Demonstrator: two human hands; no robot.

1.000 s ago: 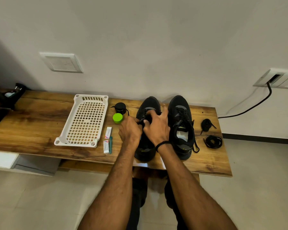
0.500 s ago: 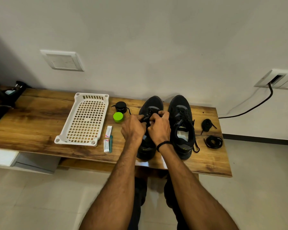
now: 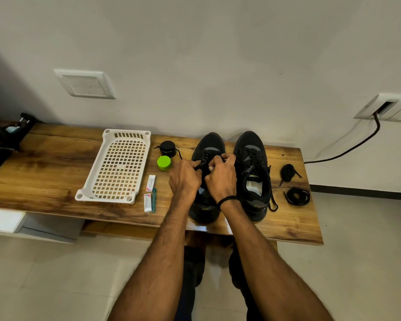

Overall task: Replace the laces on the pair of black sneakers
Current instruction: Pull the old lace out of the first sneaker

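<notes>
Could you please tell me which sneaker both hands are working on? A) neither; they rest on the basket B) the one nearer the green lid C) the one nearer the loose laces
B: the left hand and right hand both pinch a lace on the sneaker beside the green lid.

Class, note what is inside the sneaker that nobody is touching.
A pale insole shows inside the untouched sneaker; toward the toe, its laced upper hides the rest.
</notes>
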